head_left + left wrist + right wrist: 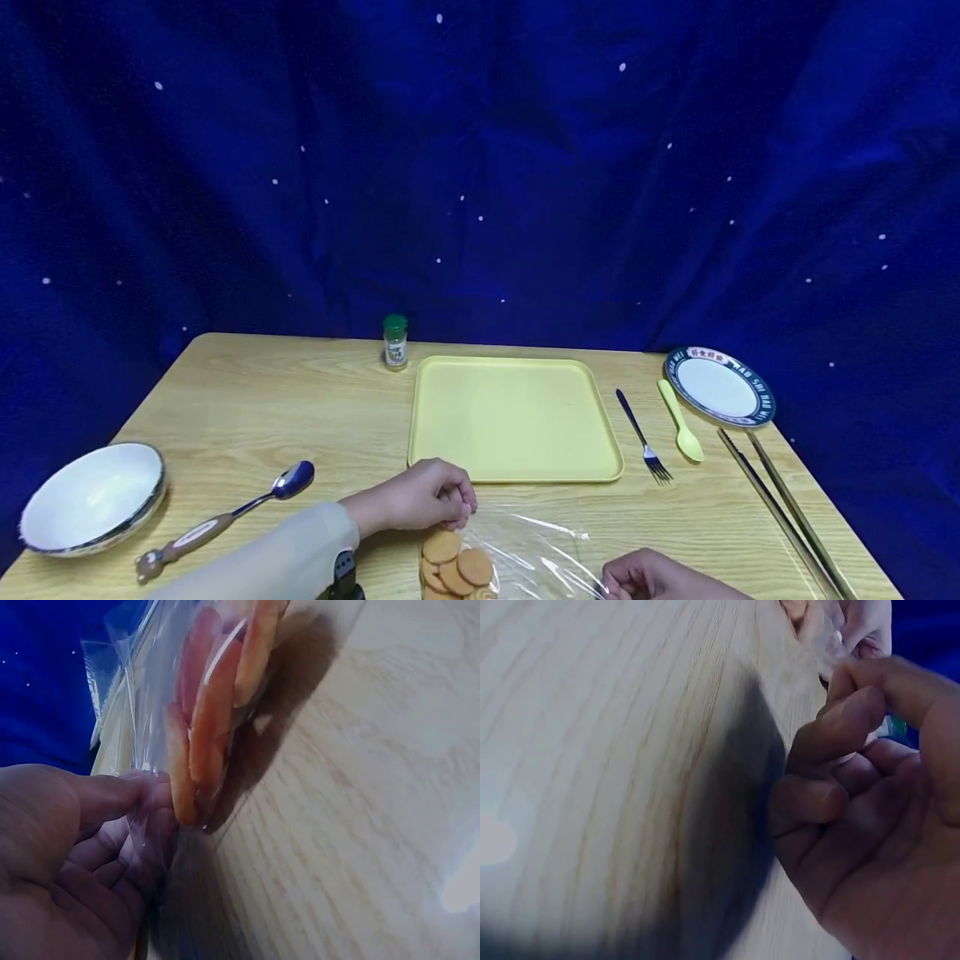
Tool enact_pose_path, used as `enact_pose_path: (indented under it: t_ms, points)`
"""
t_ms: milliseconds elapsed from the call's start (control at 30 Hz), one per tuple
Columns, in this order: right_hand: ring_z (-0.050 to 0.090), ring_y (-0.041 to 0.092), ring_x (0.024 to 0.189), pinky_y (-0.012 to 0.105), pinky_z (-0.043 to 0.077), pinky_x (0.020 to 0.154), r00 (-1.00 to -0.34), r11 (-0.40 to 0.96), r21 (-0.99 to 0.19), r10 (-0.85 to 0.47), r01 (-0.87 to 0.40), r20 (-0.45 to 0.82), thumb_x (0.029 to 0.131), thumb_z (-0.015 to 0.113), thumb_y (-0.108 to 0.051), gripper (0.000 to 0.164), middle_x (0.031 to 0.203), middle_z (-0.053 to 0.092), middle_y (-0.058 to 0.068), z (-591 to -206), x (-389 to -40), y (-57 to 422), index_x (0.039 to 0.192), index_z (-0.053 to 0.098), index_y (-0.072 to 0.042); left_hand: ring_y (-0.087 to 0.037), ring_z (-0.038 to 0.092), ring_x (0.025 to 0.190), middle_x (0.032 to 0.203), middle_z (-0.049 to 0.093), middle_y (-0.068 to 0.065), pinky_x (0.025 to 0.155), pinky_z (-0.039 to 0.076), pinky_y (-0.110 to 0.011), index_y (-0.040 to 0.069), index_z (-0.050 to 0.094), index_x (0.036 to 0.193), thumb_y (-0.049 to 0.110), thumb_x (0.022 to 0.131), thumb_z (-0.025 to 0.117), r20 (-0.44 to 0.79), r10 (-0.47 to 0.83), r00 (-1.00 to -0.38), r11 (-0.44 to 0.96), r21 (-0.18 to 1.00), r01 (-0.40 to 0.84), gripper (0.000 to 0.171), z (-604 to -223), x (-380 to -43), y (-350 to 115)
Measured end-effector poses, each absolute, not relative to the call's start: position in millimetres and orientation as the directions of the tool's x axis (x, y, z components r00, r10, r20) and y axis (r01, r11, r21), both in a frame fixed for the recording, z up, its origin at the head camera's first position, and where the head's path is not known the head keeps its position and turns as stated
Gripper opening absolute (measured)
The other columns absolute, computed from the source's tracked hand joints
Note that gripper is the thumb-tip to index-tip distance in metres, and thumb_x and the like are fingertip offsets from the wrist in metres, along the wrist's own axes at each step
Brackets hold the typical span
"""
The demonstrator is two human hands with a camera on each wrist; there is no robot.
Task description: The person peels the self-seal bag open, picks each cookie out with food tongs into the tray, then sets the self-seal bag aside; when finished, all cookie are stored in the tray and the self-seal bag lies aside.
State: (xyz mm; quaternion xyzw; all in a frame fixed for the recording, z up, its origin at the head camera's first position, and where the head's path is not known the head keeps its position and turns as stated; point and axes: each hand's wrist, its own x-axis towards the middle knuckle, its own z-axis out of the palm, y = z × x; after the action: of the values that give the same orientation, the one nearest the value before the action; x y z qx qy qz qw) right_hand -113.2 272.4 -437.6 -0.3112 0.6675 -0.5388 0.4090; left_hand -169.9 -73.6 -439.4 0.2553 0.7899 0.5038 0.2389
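A clear plastic bag (536,546) with several round, flat, golden-brown biscuits (456,567) inside lies at the table's front middle. My left hand (438,496) pinches the bag's corner beside the biscuits; the left wrist view shows thumb and fingers on the film next to the biscuits (214,720). On the bag's other side, my right hand (641,575) pinches its right end, with the remaining fingers curled in the right wrist view. Just beyond the bag is a yellow tray (517,417).
At left are a white bowl (93,500) and a spoon with a bear-shaped handle end (225,521). A green-capped seasoning jar (395,342) stands behind. To the right lie a fork (643,437), a yellow spoon (681,423), a plate (720,386) and metal tongs (783,508).
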Motion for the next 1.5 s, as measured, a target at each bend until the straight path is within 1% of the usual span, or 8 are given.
enact_pose_path:
  t_ms: [167,367,500,667,800,967,1200,1500]
  points:
    - [0.044,-0.010,0.066,0.013,0.029,0.049,-0.521,0.240,-0.971,-0.828,0.000,-0.205,0.098,0.050,-0.004,0.023,0.074,0.046,-0.014,-433,-117,279,0.084,0.045,0.014,-0.007,0.057,0.064,0.074,0.067,-0.015,0.057,0.045,-0.013,-0.004,0.067,0.087,-0.002,0.088,0.066,-0.094,0.630,-0.771,0.367,0.911,0.189,0.002,-442,-169,-75]
    - [0.045,-0.005,0.058,0.021,0.042,0.045,-0.776,0.312,-0.940,-0.624,-0.136,-0.095,0.101,0.049,-0.010,0.024,0.063,0.041,0.000,-419,-121,278,0.084,0.049,0.008,-0.007,0.058,0.063,0.072,0.065,-0.014,0.058,0.050,-0.015,-0.004,0.068,0.088,-0.001,0.088,0.066,-0.069,0.621,-0.781,0.360,0.910,0.206,0.004,-443,-167,-75]
    - [0.044,-0.002,0.052,0.025,0.044,0.044,-0.850,0.421,-0.896,-0.516,-0.144,-0.105,0.101,0.051,-0.019,0.032,0.061,0.042,-0.003,-410,-118,258,0.081,0.054,0.006,-0.008,0.059,0.063,0.072,0.065,-0.015,0.058,0.052,-0.018,-0.004,0.068,0.088,-0.001,0.088,0.065,-0.072,0.619,-0.782,0.361,0.911,0.202,0.004,-443,-167,-75]
    - [0.040,-0.001,0.048,0.021,0.039,0.044,-0.836,0.574,-0.814,-0.487,-0.090,-0.251,0.099,0.054,-0.037,0.047,0.060,0.048,-0.009,-410,-119,236,0.077,0.058,0.005,-0.008,0.059,0.062,0.073,0.066,-0.016,0.057,0.050,-0.016,-0.002,0.068,0.087,0.002,0.088,0.067,-0.070,0.611,-0.788,0.369,0.907,0.206,0.004,-443,-166,-74]
    - [0.038,0.000,0.046,0.018,0.035,0.042,-0.792,0.517,-0.855,-0.540,-0.046,-0.284,0.098,0.055,-0.032,0.047,0.057,0.049,-0.006,-416,-122,229,0.077,0.057,0.011,-0.006,0.057,0.061,0.072,0.066,-0.015,0.056,0.047,-0.014,-0.001,0.068,0.086,0.004,0.089,0.066,-0.048,0.621,-0.782,0.361,0.903,0.231,0.006,-442,-166,-72]
    - [0.040,-0.002,0.047,0.014,0.034,0.042,-0.764,0.362,-0.932,-0.608,-0.024,-0.217,0.098,0.055,-0.017,0.035,0.062,0.049,-0.007,-422,-126,228,0.087,0.056,0.016,-0.001,0.054,0.063,0.074,0.067,-0.008,0.059,0.045,-0.014,0.003,0.069,0.089,0.008,0.091,0.065,0.000,0.639,-0.769,0.406,0.849,0.337,0.007,-437,-167,-70]
    - [0.042,-0.002,0.051,0.019,0.033,0.042,-0.780,0.277,-0.959,-0.612,-0.055,-0.132,0.100,0.051,-0.014,0.031,0.062,0.046,-0.004,-421,-126,229,0.091,0.054,0.016,0.001,0.055,0.081,0.088,0.064,0.007,0.073,0.050,-0.018,0.011,0.066,0.099,0.014,0.095,0.061,0.128,0.613,-0.779,0.549,0.640,0.537,0.008,-418,-156,-78]
    - [0.042,-0.002,0.054,0.020,0.035,0.043,-0.825,0.196,-0.978,-0.563,-0.070,-0.054,0.100,0.051,-0.013,0.032,0.070,0.049,-0.010,-417,-121,226,0.095,0.050,0.018,0.002,0.053,0.090,0.100,0.062,0.009,0.075,0.049,-0.018,0.019,0.069,0.101,0.041,0.095,0.059,0.132,0.727,-0.674,0.571,0.429,0.700,0.024,-413,-121,-87]
